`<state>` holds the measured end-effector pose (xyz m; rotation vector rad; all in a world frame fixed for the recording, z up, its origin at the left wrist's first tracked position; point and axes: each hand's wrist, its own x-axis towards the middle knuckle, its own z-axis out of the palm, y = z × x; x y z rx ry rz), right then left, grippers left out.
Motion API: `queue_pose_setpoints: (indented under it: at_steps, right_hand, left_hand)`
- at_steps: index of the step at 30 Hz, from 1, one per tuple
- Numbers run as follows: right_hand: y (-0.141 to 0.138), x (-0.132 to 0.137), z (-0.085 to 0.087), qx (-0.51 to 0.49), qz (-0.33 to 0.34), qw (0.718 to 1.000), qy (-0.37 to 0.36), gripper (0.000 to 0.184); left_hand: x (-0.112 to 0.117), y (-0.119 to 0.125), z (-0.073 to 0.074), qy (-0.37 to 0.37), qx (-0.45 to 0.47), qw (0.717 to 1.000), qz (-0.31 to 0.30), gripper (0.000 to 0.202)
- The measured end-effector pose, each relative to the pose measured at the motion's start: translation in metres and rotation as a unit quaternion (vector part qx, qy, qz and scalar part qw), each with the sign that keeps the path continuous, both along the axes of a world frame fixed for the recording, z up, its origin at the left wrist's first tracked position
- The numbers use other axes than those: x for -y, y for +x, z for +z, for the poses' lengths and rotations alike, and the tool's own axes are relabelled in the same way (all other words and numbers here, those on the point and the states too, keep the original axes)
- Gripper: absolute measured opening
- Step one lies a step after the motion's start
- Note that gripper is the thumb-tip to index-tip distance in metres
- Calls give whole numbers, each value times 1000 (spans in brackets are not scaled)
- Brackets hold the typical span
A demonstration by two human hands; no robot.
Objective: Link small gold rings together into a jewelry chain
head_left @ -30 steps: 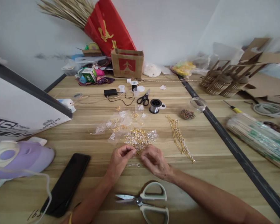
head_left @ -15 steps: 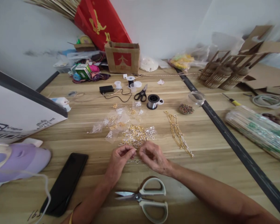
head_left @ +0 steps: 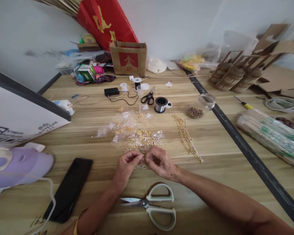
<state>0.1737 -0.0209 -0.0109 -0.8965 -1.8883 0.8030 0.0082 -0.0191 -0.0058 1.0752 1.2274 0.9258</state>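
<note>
My left hand (head_left: 127, 164) and my right hand (head_left: 162, 164) meet almost fingertip to fingertip, just in front of a pile of gold and silver beads (head_left: 140, 140). Thumb and forefinger of each are pinched together; whatever they hold is too small to make out. Below the fingertips lies a short silver chain with a ring (head_left: 144, 167), partly hidden by the hands. Small clear bags of findings (head_left: 123, 121) spread behind and left of the pile, and a bag of silver rings (head_left: 158, 137) touches its right side. Gold and silver chains (head_left: 186, 138) lie farther right.
White-handled scissors (head_left: 147, 204) lie open between my forearms. A black phone (head_left: 68, 189) is at left. Behind the beads are a wire spool (head_left: 161, 105), black scissors (head_left: 148, 97) and a jar of beads (head_left: 198, 109). Packed sticks (head_left: 269, 137) lie at right.
The view has shifted very slightly. Both hands stay pinched at nearly the same spot, and nothing else has visibly moved.
</note>
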Motion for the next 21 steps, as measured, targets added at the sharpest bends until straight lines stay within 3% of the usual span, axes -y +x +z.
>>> queue_pose_setpoints:
  at_steps: [21]
  right_hand:
    - [-1, -1, -2, 8, 3, 1000, -1, 11]
  left_hand:
    - [3, 0, 5, 8, -24, 1000, -8, 13]
